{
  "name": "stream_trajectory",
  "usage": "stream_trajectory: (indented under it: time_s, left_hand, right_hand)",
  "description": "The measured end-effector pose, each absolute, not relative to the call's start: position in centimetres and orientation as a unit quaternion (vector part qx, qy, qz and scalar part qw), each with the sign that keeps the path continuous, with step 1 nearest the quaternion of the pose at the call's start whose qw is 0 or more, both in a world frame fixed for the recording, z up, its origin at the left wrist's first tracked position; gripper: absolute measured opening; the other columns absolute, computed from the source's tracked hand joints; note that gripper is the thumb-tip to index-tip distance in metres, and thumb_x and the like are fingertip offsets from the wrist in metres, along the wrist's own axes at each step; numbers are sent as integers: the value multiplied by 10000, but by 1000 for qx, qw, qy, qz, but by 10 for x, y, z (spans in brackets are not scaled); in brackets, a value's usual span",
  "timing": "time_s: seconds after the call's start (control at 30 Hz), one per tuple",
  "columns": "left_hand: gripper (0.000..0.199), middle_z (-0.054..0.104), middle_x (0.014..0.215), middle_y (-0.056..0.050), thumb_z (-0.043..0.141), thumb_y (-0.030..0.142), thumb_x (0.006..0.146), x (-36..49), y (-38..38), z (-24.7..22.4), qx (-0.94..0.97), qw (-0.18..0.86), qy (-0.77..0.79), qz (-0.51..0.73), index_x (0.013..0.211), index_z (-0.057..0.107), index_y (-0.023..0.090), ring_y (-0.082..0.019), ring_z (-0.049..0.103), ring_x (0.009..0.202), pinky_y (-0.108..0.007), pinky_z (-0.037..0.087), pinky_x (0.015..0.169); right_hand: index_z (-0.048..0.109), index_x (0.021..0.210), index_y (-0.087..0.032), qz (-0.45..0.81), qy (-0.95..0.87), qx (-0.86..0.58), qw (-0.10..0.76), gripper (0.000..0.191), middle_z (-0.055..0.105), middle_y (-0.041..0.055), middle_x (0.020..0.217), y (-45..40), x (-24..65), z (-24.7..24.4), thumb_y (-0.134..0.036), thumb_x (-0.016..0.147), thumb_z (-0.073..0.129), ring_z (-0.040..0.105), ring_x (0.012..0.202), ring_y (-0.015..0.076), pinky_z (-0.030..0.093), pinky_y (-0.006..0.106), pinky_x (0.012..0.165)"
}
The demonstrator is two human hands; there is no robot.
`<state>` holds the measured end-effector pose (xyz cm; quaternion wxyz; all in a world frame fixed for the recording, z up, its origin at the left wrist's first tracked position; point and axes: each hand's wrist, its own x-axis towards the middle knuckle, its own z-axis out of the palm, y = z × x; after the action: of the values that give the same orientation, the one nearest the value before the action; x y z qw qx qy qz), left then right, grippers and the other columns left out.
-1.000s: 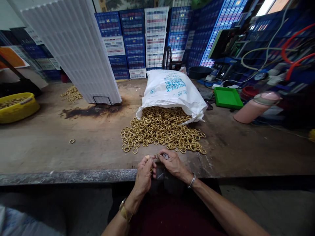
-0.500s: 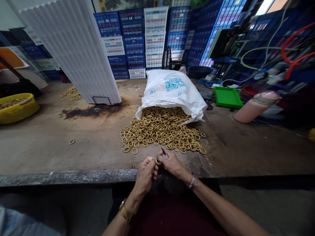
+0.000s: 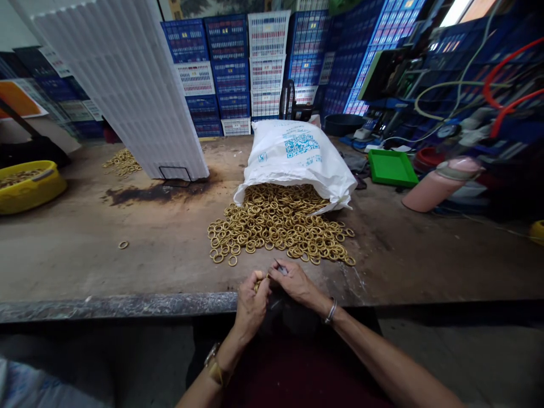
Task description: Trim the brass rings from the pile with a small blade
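Note:
Just above the table's front edge, my left hand (image 3: 251, 300) is closed around brass-coloured rings (image 3: 257, 285), partly hidden by the fingers. A pale wrap covers one of its fingertips. Close beside it, my right hand (image 3: 295, 281) is closed on a small knife (image 3: 280, 267), whose thin blade points up and away. The fingertips of both hands nearly meet at a ring. Beyond them lies a heap of brass-coloured rings (image 3: 276, 226), spilling from the mouth of a white woven sack (image 3: 297, 153). One loose ring (image 3: 123, 245) lies far to the left.
A white corrugated panel (image 3: 127, 90) stands in a wire holder at back left, near a small ring pile (image 3: 122, 163). A yellow basin (image 3: 32, 190) is at far left. To the right are a green tray (image 3: 392, 168) and a pink bottle (image 3: 440, 186). Stacked crates (image 3: 227, 73) line the back.
My left hand has turned slightly, and the rings in it show more at its top. The knife blade in my right hand has tilted lower and to the left.

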<state>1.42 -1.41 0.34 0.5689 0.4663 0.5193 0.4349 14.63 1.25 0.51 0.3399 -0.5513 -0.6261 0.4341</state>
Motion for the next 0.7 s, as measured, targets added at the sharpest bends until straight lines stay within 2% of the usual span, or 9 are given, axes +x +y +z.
stream_trajectory:
  time_s: [0.1,0.33,0.5,0.6,0.7]
  left_hand:
    - [237,486,525,40,543,403,729,13,-14,4,481,567,515,425,704,540,167,-60,417,425,-171,310,423]
    - [308,492,553,43,539,468,719,10,-11,9,383,697,457,397,737,498,163,-47,398,393,-166,267,382]
    - [285,476,566,44,538,434,740,9,-12,7,360,727,419,407,732,482,154,-41,393,406,-169,264,392]
    - [289,482,571,42,542,434,740,9,-12,5,355,730,412,414,742,485,151,-41,396,415,-172,269,401]
    - [284,484,572,43,549,427,738,9,-12,3,341,727,419,424,755,485,152,-42,399,419,-171,269,406]
  right_hand:
    - [501,640,-165,443,-611,-562,338,170,434,-48,549,12,148,6,-297,738,457,363,509,71,305,175,474]
    - [492,645,-166,494,-580,-545,350,176,461,-46,521,9,145,6,-311,742,467,399,493,71,324,175,472]
    - [506,680,-157,548,-520,-548,359,156,471,-52,504,11,144,7,-298,730,460,348,395,52,275,170,388]
    - [521,688,-152,524,-524,-561,369,149,506,-40,523,12,145,5,-278,729,453,379,406,58,300,172,407]
    - [532,671,-157,444,-581,-574,368,150,528,-23,553,10,148,2,-247,739,433,436,483,81,336,183,477]
